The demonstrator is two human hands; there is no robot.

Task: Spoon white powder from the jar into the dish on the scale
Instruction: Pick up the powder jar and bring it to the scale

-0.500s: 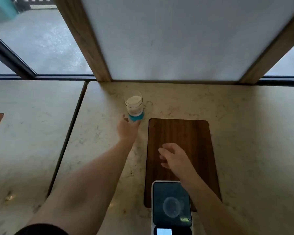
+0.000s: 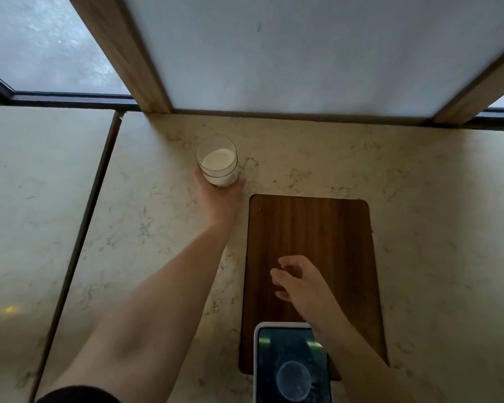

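Powder (image 2: 218,159), white and fine, half-filled the round glass jar (image 2: 217,162) at eleven o'clock on the marbled counter (image 2: 419,199), the left hand (image 2: 218,199) gripping its base. The right hand (image 2: 298,283) hovered loosely open, holding nothing, over the wooden board (image 2: 312,228); a clear round dish (image 2: 294,381) sat on the scale (image 2: 292,363) at six o'clock.

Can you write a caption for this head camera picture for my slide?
Left hand grips the jar of white powder; right hand hovers open over the wooden board.
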